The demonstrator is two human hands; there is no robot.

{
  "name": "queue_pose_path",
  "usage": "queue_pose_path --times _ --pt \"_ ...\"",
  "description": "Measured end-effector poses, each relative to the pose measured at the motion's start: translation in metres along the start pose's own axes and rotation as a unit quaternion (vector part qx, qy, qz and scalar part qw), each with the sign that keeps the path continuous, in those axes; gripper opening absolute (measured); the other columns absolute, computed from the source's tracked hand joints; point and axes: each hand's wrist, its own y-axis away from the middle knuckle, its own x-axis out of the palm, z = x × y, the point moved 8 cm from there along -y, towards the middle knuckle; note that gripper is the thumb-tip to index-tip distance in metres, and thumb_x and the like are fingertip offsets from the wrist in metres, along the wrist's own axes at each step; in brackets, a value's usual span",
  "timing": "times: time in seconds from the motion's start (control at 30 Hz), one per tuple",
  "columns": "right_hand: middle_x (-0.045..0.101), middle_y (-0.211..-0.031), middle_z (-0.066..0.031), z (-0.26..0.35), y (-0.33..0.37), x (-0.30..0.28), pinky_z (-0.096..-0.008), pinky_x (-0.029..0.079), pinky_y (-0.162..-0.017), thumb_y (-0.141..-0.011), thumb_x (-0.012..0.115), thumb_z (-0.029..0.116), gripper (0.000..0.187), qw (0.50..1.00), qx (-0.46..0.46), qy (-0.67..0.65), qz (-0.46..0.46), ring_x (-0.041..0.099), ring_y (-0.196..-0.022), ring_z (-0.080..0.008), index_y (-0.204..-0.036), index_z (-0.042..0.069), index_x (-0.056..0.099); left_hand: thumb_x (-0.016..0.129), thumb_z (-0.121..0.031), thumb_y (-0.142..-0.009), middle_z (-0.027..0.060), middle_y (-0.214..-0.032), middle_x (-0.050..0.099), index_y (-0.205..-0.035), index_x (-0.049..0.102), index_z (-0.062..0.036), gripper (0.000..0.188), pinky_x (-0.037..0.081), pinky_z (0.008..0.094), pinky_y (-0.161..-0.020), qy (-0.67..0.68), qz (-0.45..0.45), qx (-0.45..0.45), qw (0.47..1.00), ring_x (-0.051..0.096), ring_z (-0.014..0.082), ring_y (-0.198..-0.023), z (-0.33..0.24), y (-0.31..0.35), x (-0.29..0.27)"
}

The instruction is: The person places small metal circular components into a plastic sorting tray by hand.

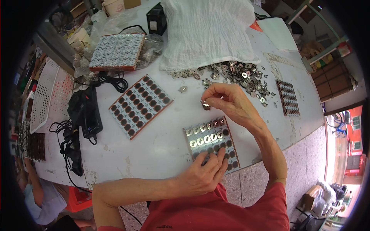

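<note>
On the table in front of me lies a panel [226, 154] with rows of dark round spots. Its two far rows carry shiny metal discs with slotted centres [207, 139]. My left hand [206, 171] rests on the near part of this panel, fingers bent and apart, fingertips touching its surface. Beyond the panel's far edge, my right hand [227, 102] is raised with thumb and fingers pinched on a small metal disc [206, 104]. Part of that piece is hidden by the fingers. A loose pile of similar metal pieces [244, 79] spreads just beyond the right hand.
Another panel with dark spots [141, 106] lies to the left, and a smaller-looking one [288, 98] at the right. Behind are a white cloth sack [208, 34] and stacked panels [117, 51]. Black devices with cables [86, 111] and a white basket [50, 96] occupy the left.
</note>
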Motion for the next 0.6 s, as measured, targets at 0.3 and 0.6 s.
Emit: queue_pose_path --times 0.3,0.6 --pt "0.069 -0.088 -0.0037 -0.03 0.072 -0.017 -0.0252 0.05 -0.073 -0.092 0.067 -0.001 0.008 0.997 0.075 0.023 0.024 0.061 -0.081 -0.0096 -0.099 -0.002 0.071 0.075 -0.038 -0.076 0.0283 -0.129 0.062 -0.112 0.069 0.0014 0.053 0.052 0.0396 -0.087 0.025 0.018 -0.004 1.0 0.059 0.0279 -0.099 0.0 0.002 0.005" --pt "0.072 -0.077 -0.0103 -0.033 0.064 -0.008 -0.0296 0.053 -0.066 -0.083 0.071 -0.001 0.008 0.987 0.085 0.122 0.059 0.067 -0.07 -0.0141 -0.09 -0.004 0.069 0.077 -0.037 -0.075 0.0288 -0.13 0.061 -0.114 0.067 0.0022 0.056 0.051 0.041 -0.089 0.032 0.026 -0.005 0.999 0.059 0.0289 -0.101 -0.001 0.002 0.004"
